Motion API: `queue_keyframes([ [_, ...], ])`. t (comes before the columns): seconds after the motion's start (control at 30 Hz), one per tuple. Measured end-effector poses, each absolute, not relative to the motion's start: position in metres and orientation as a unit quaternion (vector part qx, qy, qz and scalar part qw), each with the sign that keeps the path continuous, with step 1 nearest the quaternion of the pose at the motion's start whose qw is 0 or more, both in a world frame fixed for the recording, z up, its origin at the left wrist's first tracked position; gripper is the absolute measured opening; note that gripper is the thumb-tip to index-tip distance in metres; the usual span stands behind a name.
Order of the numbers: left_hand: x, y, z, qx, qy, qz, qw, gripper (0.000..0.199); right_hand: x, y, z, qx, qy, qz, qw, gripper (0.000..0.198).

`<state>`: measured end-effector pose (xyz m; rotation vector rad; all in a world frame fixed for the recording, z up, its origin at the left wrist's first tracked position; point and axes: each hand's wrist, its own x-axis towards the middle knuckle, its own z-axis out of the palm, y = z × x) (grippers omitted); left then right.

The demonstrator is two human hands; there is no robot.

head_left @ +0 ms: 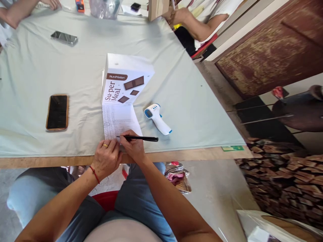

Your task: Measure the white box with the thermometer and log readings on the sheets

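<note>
My right hand (133, 145) grips a black pen (145, 138), its tip on a sheet of paper (121, 117) with dense lines of writing. At the lower edge of the same paper rests my left hand (108, 154), fingers curled, with a ring and a red string bracelet; whether it pinches anything is hidden. Behind the paper a white box (126, 80) printed "Su-per Meal" stands upright, covering the sheet's far end. A white and blue infrared thermometer (157, 118) lies right of the paper.
On the cloth-covered table (83, 127) lie a phone in a brown case (57, 112) and a grey phone (64, 38). Across it are a person's hand (51, 4), a plastic bag (105, 7), a cardboard box (157, 9) and another person's arm (194, 25). Stacked firewood (282, 181) lies right.
</note>
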<state>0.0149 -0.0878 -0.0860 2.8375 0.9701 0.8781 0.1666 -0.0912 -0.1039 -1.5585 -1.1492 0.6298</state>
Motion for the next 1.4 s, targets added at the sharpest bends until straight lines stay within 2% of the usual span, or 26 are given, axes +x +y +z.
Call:
queue_keyframes([
  [0.77, 0.0136, -0.0875, -0.0867, 0.907, 0.306, 0.287, 0.023, 0.024, 0.1671, -0.0913, -0.1051, -0.646, -0.475, 0.256, 0.54, 0.01],
  [1.03, 0.0126, -0.0877, -0.0875, 0.911, 0.306, 0.271, 0.043, 0.029, 0.1672, -0.092, -0.104, -0.656, -0.461, 0.259, 0.538, 0.01],
  [1.4, 0.0136, -0.0875, -0.0853, 0.906, 0.305, 0.293, 0.014, 0.026, 0.1667, -0.0912, -0.106, -0.654, -0.459, 0.258, 0.543, 0.01],
])
